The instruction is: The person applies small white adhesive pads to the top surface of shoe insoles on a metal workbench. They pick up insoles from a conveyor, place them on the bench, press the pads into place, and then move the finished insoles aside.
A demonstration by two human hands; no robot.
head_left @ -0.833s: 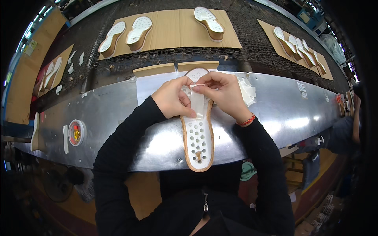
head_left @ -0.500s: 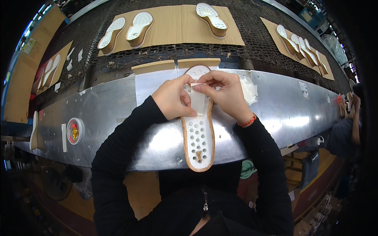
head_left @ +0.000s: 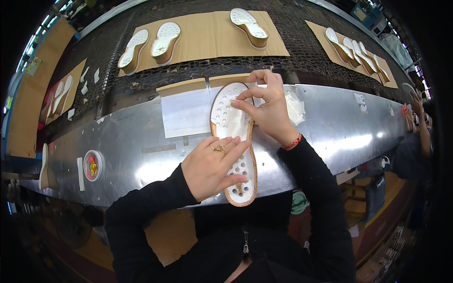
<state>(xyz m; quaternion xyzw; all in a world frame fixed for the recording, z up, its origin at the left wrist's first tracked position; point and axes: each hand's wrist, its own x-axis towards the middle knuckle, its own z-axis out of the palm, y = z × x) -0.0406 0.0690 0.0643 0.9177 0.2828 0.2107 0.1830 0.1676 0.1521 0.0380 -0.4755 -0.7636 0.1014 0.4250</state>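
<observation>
A shoe sole (head_left: 223, 107) with a white, hole-dotted top and a cork-brown edge lies lengthwise before me, its near end reaching the table's front edge. Across its middle rests a thin whitish strip (head_left: 236, 124). My left hand (head_left: 211, 166), wearing a ring, lies over the sole with fingers stretched out, their tips on the strip's near end. Thumb and forefinger of my right hand (head_left: 269, 104) pinch together at the strip's far end, above the sole's wide part. The exact contact there is partly hidden by the fingers.
Pale strips (head_left: 295, 108) lie right of the sole, white paper (head_left: 183, 118) left. A round tub (head_left: 93, 165) stands farther left on the metal table (head_left: 321, 141). Beyond, more soles (head_left: 165, 42) rest on cardboard (head_left: 207, 35) over dark mesh. Another person's arm (head_left: 423, 127) is at far right.
My left hand has let go of the strip's far end and moved nearer, flattening onto the sole. My right hand still pinches the strip's far end; the strip now lies lower against the sole.
</observation>
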